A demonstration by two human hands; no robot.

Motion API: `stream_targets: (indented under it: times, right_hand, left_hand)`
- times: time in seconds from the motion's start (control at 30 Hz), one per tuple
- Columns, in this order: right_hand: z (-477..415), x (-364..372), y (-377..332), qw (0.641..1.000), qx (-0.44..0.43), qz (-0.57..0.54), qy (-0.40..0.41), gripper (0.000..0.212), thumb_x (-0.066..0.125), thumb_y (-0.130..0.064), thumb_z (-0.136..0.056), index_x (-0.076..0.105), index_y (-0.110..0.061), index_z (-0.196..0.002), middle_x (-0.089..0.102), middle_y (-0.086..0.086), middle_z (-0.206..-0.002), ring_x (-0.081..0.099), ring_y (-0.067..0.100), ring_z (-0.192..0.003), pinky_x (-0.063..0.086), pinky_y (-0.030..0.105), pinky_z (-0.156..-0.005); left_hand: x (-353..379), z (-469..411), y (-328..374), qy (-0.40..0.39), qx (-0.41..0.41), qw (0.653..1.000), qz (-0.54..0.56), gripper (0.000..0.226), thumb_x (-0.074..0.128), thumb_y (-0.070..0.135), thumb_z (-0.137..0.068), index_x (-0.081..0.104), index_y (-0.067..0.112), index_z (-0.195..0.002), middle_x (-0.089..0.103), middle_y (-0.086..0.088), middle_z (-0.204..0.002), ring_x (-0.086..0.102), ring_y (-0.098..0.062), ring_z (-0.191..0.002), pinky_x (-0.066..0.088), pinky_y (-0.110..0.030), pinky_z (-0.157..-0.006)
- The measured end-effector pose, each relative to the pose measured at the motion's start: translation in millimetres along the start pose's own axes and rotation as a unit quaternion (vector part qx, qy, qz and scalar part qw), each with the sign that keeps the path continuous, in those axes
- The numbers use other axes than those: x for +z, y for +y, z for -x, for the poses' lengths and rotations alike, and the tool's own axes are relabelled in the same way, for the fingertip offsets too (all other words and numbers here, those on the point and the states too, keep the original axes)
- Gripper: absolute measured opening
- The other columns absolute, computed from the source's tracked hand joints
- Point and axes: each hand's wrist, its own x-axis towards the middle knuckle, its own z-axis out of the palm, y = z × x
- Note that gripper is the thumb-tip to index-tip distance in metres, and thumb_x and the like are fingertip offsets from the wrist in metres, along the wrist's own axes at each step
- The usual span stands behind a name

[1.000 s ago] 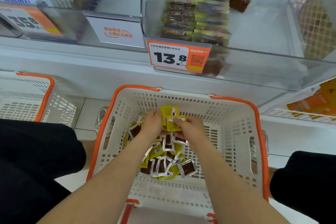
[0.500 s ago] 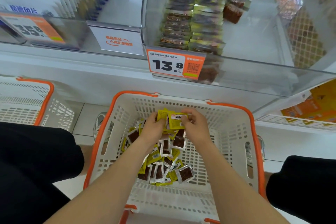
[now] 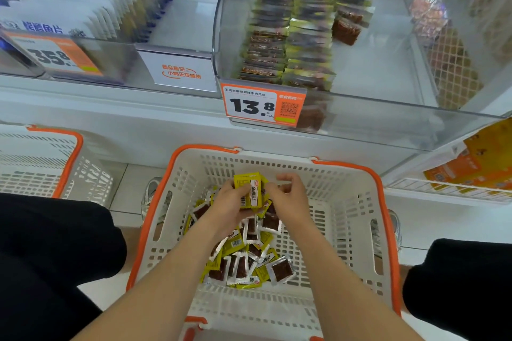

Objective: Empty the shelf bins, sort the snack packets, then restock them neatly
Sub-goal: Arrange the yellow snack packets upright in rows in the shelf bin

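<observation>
Left hand point(image 3: 231, 202) grips a squared stack of yellow packets point(image 3: 250, 189) over the basket point(image 3: 385, 219); right hand point(image 3: 288, 196), fingers loosely curled and empty, steadies its edge for neat restocking.

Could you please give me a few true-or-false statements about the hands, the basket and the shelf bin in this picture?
1. The left hand holds a stack of yellow packets. True.
2. The right hand grips the basket rim. False: it hovers by the stack, fingers loosely curled.
3. The basket is empty. False: loose packets lie on its floor.
4. The clear bin above holds rows of packets. True.
5. Its price tag reads 35.8. False: it reads 13.8.
</observation>
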Motion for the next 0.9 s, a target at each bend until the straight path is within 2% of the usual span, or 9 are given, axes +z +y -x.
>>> stream_targets:
  times: [0.07,0.17,0.27,0.4,0.57,0.67,0.77,0.83,0.9]
  right_hand:
    - [-4,-5,1,0.999,0.008,0.001,-0.032,0.019,0.07,-0.031,-0.096,0.071,-0.03,-0.115,0.072,0.001,-0.101,0.07,0.019,-0.092,0.061,0.039,-0.084]
    - [-7,-12,0,0.999,-0.006,-0.03,-0.014,0.017,0.065,-0.019,-0.1,0.081,-0.022,-0.095,0.078,-0.001,-0.092,0.073,0.017,-0.087,0.06,0.029,-0.076]
    - [-11,-15,-3,0.994,0.025,-0.094,0.038,0.015,0.063,-0.007,-0.099,0.074,-0.013,-0.108,0.078,0.003,-0.096,0.077,0.022,-0.085,0.063,0.029,-0.074]
    - [-2,-7,-6,0.98,0.052,-0.188,-0.027,0.042,0.076,-0.002,-0.092,0.064,-0.021,-0.128,0.077,0.014,-0.103,0.079,0.034,-0.081,0.066,0.044,-0.079]
    - [8,10,2,0.998,0.012,-0.023,-0.057,0.029,0.077,-0.023,-0.093,0.074,-0.027,-0.121,0.079,0.003,-0.08,0.077,0.029,-0.063,0.066,0.047,-0.064]
    - [8,13,3,0.996,-0.013,0.031,-0.079,0.014,0.079,-0.031,-0.092,0.081,-0.023,-0.104,0.074,0.005,-0.066,0.073,0.027,-0.055,0.063,0.041,-0.057]
    - [2,15,12,0.978,-0.097,0.149,-0.11,0.036,0.077,-0.05,-0.09,0.08,-0.017,-0.076,0.064,0.007,-0.052,0.061,0.016,-0.045,0.054,0.035,-0.057]
    - [-6,15,20,0.956,-0.128,0.231,-0.128,0.044,0.074,-0.06,-0.087,0.08,-0.018,-0.075,0.063,0.004,-0.056,0.055,0.009,-0.048,0.05,0.032,-0.062]
    - [-15,18,23,0.924,-0.152,0.32,-0.145,0.045,0.071,-0.069,-0.083,0.08,-0.027,-0.073,0.065,-0.004,-0.059,0.059,0.008,-0.056,0.05,0.033,-0.063]
  left_hand:
    - [-4,0,3,-0.02,-0.008,1.0,-0.006,0.024,0.051,0.011,-0.109,0.06,0.009,-0.131,0.074,-0.018,-0.121,0.073,-0.036,-0.109,0.061,-0.051,-0.088]
    - [-9,0,5,-0.005,-0.01,1.0,-0.009,0.025,0.052,0.014,-0.108,0.063,0.01,-0.131,0.075,-0.016,-0.121,0.073,-0.033,-0.107,0.059,-0.048,-0.088]
    - [-18,-4,0,0.057,-0.003,0.997,-0.058,0.024,0.056,0.018,-0.107,0.06,0.01,-0.129,0.076,-0.014,-0.117,0.075,-0.026,-0.101,0.058,-0.044,-0.088]
    - [-23,-6,-10,0.109,0.022,0.99,-0.088,0.025,0.066,0.019,-0.101,0.054,0.01,-0.121,0.074,-0.016,-0.116,0.075,-0.026,-0.101,0.063,-0.045,-0.084]
    - [-15,-2,-7,0.079,0.033,0.996,-0.032,0.032,0.068,0.01,-0.097,0.051,0.001,-0.122,0.072,-0.025,-0.114,0.076,-0.037,-0.099,0.064,-0.055,-0.083]
    - [-14,-3,-5,0.066,0.022,0.998,-0.012,0.059,0.07,0.023,-0.09,0.045,-0.001,-0.138,0.066,-0.029,-0.126,0.074,-0.036,-0.1,0.063,-0.048,-0.077]
    - [-17,0,-7,0.036,0.024,0.996,-0.072,0.066,0.076,0.045,-0.089,0.046,0.01,-0.137,0.062,-0.016,-0.134,0.07,-0.022,-0.11,0.061,-0.044,-0.087]
    - [-24,0,-9,0.027,-0.003,0.995,-0.099,0.053,0.074,0.044,-0.093,0.044,0.017,-0.128,0.063,-0.012,-0.128,0.068,-0.026,-0.116,0.057,-0.053,-0.099]
    - [-37,-2,-11,0.015,-0.013,0.993,-0.118,0.059,0.077,0.044,-0.087,0.042,0.022,-0.129,0.064,-0.015,-0.126,0.067,-0.033,-0.12,0.055,-0.059,-0.101]
